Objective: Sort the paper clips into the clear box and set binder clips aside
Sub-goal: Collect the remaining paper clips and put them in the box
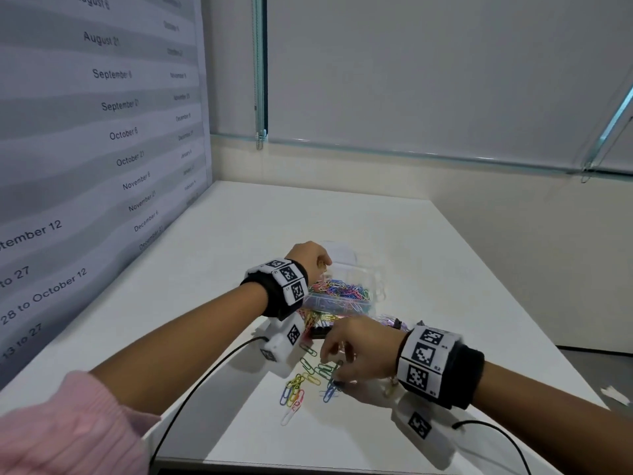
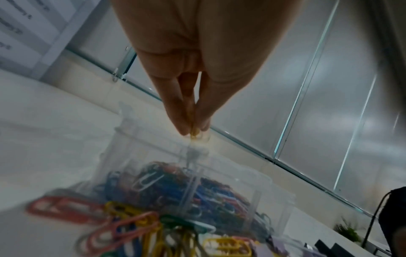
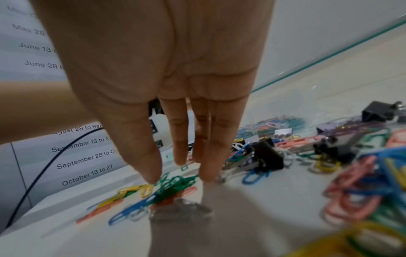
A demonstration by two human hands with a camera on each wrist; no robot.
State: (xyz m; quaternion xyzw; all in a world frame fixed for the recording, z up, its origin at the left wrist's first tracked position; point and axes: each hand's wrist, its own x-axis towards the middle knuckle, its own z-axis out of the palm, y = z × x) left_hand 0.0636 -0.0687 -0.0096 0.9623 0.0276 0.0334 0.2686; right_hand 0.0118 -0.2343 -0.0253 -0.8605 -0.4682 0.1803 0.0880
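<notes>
The clear box [image 1: 376, 286] stands mid-table, heaped with coloured paper clips [image 1: 342, 289]. My left hand [image 1: 323, 265] hovers over its left side and pinches a yellow paper clip [image 2: 194, 134] between thumb and fingertips [image 2: 182, 128]. Closer to me, loose paper clips [image 1: 305, 380] lie scattered on the white table. My right hand [image 1: 334, 375] reaches down onto them; its straight fingers [image 3: 208, 172] and thumb straddle some green paper clips [image 3: 175, 181] and touch them. Black binder clips [image 3: 270, 156] lie in the mixed pile between the box and my right hand.
A wall poster [image 1: 85, 166] with printed dates runs along the table's left side. Black cables [image 1: 205, 378] trail from both wrist cameras across the near table. More binder clips [image 3: 377, 111] and paper clips lie to the right. A paper scrap [image 1: 616, 394] sits beside the table's right edge.
</notes>
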